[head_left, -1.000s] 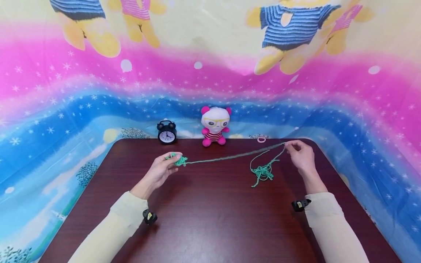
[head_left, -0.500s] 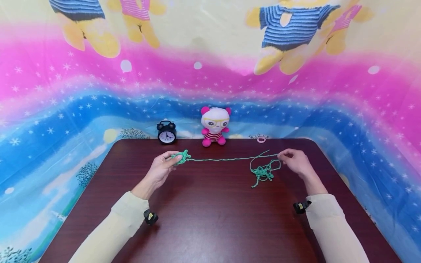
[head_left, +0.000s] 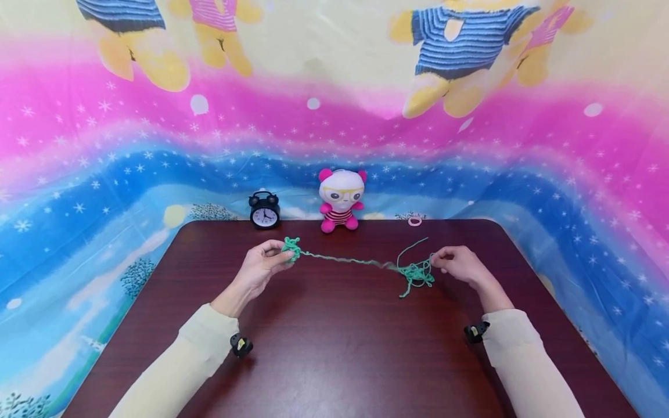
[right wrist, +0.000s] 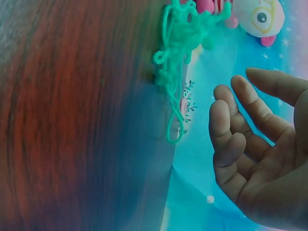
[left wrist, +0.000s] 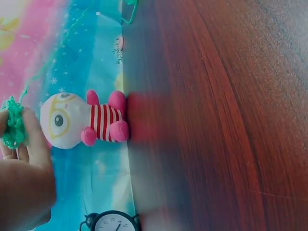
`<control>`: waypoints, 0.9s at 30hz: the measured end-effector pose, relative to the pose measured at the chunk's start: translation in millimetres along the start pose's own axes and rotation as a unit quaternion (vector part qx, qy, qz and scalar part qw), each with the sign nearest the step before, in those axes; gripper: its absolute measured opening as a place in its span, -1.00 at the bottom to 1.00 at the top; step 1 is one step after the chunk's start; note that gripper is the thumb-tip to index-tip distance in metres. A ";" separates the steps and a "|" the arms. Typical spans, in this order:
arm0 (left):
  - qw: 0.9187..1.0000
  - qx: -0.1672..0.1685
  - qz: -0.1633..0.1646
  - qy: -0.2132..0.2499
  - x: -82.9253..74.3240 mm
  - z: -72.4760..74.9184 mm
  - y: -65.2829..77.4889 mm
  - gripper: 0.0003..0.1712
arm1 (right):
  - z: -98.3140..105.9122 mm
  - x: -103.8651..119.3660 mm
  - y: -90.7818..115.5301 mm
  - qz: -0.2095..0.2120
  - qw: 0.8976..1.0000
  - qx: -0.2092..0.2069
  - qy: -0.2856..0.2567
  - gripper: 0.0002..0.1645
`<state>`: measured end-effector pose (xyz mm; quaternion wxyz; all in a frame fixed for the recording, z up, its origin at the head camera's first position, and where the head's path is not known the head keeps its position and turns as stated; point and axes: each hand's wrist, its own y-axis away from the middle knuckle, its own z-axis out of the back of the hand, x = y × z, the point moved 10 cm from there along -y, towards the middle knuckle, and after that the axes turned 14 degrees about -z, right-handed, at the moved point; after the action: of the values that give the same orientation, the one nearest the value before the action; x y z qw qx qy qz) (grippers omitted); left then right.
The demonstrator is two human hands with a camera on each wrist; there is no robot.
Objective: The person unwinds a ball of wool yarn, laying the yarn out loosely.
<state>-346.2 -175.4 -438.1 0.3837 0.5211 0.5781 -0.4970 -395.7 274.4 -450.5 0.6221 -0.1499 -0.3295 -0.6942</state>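
A small bunch of green yarn [head_left: 291, 249] is pinched between the thumb and fingers of my left hand [head_left: 258, 269]. From it a yarn strand [head_left: 334, 258] sags slightly to the right, towards a loose green tangle [head_left: 416, 274] on the table. My right hand [head_left: 462, 264] is close to the right side of that tangle. In the right wrist view, thumb and fingers of the right hand [right wrist: 269, 139] stand apart with no yarn between them, and the tangle [right wrist: 180, 43] shows beyond. The left wrist view shows the bunch [left wrist: 13, 127] at the left fingertips.
Along the back edge of the dark wooden table [head_left: 334, 348] stand a black alarm clock [head_left: 265, 212] and a pink and white panda toy [head_left: 341, 200]. A pale pink ring [head_left: 414, 221] lies right of the toy. A printed cloth [head_left: 334, 133] hangs behind.
My right hand, which held the strand taut at the far right, has come left and down and let go. The strand has dropped. The left hand's bunch has shifted slightly right.
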 end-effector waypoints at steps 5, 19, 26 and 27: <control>0.997 -0.001 -0.004 -0.083 -2.5 -1.3 0.3 -0.86 | -2.8 4.0 1.1 0.004 1.000 0.000 0.002 -0.62; 0.999 0.009 0.026 -0.023 1.2 -9.8 3.8 -0.46 | -19.7 43.1 13.7 0.050 0.998 -0.005 -0.040 -0.70; 0.999 0.035 0.026 -0.020 0.6 -15.4 5.4 -0.43 | -31.9 65.6 18.8 0.088 0.996 -0.015 -0.027 -0.75; 0.999 0.039 0.025 -0.022 0.4 -16.4 5.8 -0.44 | -34.4 69.1 19.7 0.093 0.995 -0.016 -0.028 -0.76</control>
<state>-339.3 -159.6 -436.0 0.3884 0.5390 0.5360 -0.5209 -382.4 199.2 -427.8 0.6721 -0.2087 -0.3205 -0.6341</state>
